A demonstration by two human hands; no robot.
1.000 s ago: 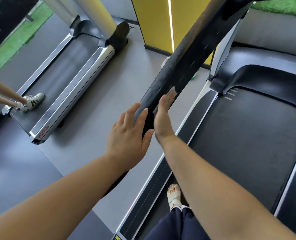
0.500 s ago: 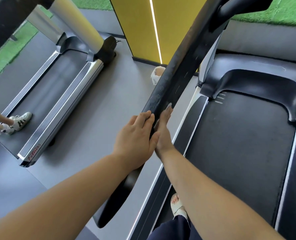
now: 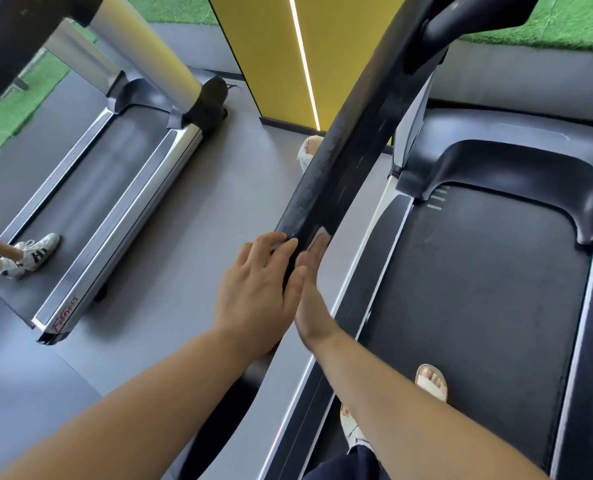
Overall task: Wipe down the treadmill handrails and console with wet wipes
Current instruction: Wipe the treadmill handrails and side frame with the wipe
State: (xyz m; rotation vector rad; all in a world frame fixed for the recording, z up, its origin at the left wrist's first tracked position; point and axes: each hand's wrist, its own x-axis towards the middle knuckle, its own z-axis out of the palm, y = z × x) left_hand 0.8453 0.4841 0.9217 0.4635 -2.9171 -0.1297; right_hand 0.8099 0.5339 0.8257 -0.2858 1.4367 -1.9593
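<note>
Left hand (image 3: 257, 292) lays straight fingers on the black padded handrail (image 3: 340, 161), probably bracing it; right hand (image 3: 310, 296) flattens a pale wet wipe (image 3: 321, 233) under its straight fingers.

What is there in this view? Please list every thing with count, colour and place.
handrail: one, black, diagonal through the middle
wet wipe: one, white, on the handrail under the right fingertips
treadmill belt: one, black, right of the handrail
second treadmill: one, silver and black, left
sneaker: at least one, white with black marks, on the second treadmill
pillar: one, yellow, top middle
artificial turf: green, top corners
crumpled thing: one, white, on the floor
floor: grey
sandals: two, pale, on the belt
left hand: rests on the handrail
right hand: flat, presses the wipe
</note>
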